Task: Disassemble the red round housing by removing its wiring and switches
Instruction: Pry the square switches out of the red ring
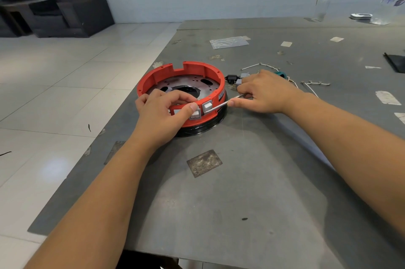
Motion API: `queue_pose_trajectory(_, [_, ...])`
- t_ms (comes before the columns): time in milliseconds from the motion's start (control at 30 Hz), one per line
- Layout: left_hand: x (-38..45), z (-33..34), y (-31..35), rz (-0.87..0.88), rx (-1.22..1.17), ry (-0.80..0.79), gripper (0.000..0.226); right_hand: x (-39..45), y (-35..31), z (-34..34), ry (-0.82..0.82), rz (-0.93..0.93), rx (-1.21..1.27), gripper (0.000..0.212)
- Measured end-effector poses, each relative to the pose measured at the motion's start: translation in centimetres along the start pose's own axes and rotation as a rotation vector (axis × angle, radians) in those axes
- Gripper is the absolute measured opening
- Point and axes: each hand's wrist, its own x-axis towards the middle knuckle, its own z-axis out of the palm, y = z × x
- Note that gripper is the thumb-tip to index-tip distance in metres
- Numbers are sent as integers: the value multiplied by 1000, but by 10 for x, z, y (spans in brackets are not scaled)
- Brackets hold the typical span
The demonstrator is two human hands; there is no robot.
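At the tabletop's (274, 181) left edge sits the red housing (166, 71). Our left hand (162, 113) clamps its near rim, thumb on one switch (195, 113). Our right hand (263, 93), at three o'clock, pinches a metal rod (221, 104) against the next switch (207, 106). We should lever gently, bracing firmly.
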Motion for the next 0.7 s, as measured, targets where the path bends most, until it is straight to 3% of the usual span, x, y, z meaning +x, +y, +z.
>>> queue_pose_trajectory(400, [-2, 1, 0, 9, -42, 42, 10, -24, -15, -8, 142, 117, -223, 84])
queue_pose_trajectory(700, [-2, 0, 0, 29, -47, 53, 6, -29, -41, -8, 95, 221, -240, 93])
